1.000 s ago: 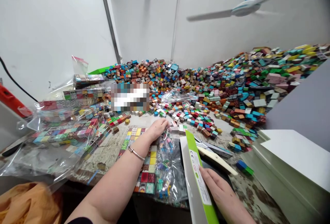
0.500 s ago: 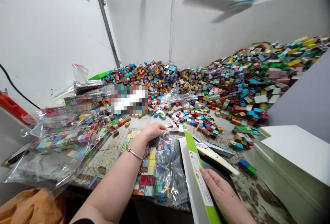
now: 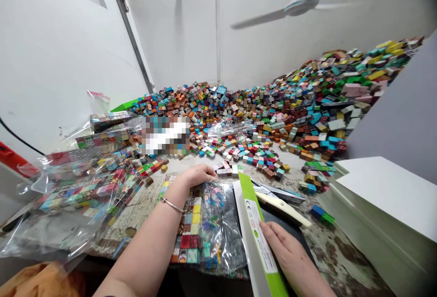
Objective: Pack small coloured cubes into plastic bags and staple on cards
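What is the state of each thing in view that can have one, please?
Left hand: at the top of the clear bag, grip hidden.
Right hand: holding the green package.
Green package: labelled side up.
Clear bag: small figures inside, sealing unclear.
Cream tool: lying down, open or shut unclear.
Gridded blocks: laid in rows.
Loose blocks: heaped up.
Fan: blades blurred, apparently turning.

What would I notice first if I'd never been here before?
Probably the huge heap of colourful little blocks spread right across the back. Then, up close, the right hand holding a bright green-and-white carton, with the left hand at the top edge of a clear bag. A fan hangs at the upper right.
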Motion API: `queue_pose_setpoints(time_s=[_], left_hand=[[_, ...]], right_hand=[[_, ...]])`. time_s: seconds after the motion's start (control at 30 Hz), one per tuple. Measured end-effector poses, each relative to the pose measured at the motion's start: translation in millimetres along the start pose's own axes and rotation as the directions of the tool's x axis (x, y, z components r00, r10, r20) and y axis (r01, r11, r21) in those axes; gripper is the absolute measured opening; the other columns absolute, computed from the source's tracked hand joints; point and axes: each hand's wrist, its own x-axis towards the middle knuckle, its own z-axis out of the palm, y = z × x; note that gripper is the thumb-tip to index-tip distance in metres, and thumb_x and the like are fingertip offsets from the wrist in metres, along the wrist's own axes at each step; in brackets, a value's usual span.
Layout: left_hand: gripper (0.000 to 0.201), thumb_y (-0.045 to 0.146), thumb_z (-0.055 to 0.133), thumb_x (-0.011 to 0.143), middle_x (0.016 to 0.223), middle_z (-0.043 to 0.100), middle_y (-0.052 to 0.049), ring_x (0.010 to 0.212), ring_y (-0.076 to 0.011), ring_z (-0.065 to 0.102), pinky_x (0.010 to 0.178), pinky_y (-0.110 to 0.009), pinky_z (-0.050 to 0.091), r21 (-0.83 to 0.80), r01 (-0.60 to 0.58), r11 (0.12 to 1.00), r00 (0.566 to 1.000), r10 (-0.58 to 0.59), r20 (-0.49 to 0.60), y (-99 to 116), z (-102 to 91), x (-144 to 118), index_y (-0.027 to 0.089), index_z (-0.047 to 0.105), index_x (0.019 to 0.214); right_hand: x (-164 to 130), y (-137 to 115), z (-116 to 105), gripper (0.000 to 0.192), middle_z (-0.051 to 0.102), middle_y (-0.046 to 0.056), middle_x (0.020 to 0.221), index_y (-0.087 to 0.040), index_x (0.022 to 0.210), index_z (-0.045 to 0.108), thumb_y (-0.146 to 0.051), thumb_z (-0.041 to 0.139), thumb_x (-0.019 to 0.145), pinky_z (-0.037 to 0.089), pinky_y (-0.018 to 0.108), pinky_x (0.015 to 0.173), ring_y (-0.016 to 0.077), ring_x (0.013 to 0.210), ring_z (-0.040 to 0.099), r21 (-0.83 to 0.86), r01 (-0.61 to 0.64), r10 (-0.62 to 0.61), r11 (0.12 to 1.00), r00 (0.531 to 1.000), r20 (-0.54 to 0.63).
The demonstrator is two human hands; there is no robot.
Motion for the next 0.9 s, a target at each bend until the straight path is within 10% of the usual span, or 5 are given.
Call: queue_pose_setpoints(time_s=[0.3, 0.63, 0.9], left_hand=[[0.037, 0.045, 0.041, 0.078, 0.077, 0.061, 0.0, 0.072, -0.0143, 0.052, 0.069, -0.023, 0.039, -0.013, -0.103, 0.995, 0.991, 0.101, -0.089, 1.5, 9.2, -2.1, 0.016, 0.063, 0.081], [0.033, 0.045, 0.054, 0.071, 0.084, 0.067, 0.0, 0.079, -0.0154, 0.056, 0.072, -0.021, 0.041, -0.051, -0.103, 0.993, 0.991, 0.107, 0.08, -0.8, 4.3, -0.3, 0.019, 0.068, 0.086], [0.052, 0.054, 0.03, 0.081, 0.092, 0.064, -0.004, 0.084, -0.0167, 0.054, 0.077, -0.024, 0.039, 0.007, -0.09, 0.996, 0.991, 0.09, -0.094, 5.7, 8.6, -2.2, 0.016, 0.065, 0.089]], right_hand=[[-1.1, 2.4, -0.2, 0.045, 0.055, -0.001, 0.066, -0.02, 0.074, 0.058, -0.06, 0.035, 0.078, 0.036, 0.022, 0.056, 0.016, 0.065, 0.048, -0.046, 0.028, -0.03, 0.999, 0.999, -0.026], [-0.9, 2.9, -1.0, 0.045, 0.059, 0.0, 0.071, -0.02, 0.075, 0.056, -0.06, 0.035, 0.078, 0.038, 0.024, 0.058, 0.0175, 0.068, 0.051, -0.036, 0.036, -0.037, 0.999, 0.999, -0.019], [0.4, 2.7, -1.3, 0.046, 0.059, 0.0, 0.07, -0.02, 0.075, 0.057, -0.06, 0.036, 0.078, 0.037, 0.023, 0.057, 0.0169, 0.068, 0.051, 0.016, 0.015, -0.015, 1.0, 1.0, -0.025]])
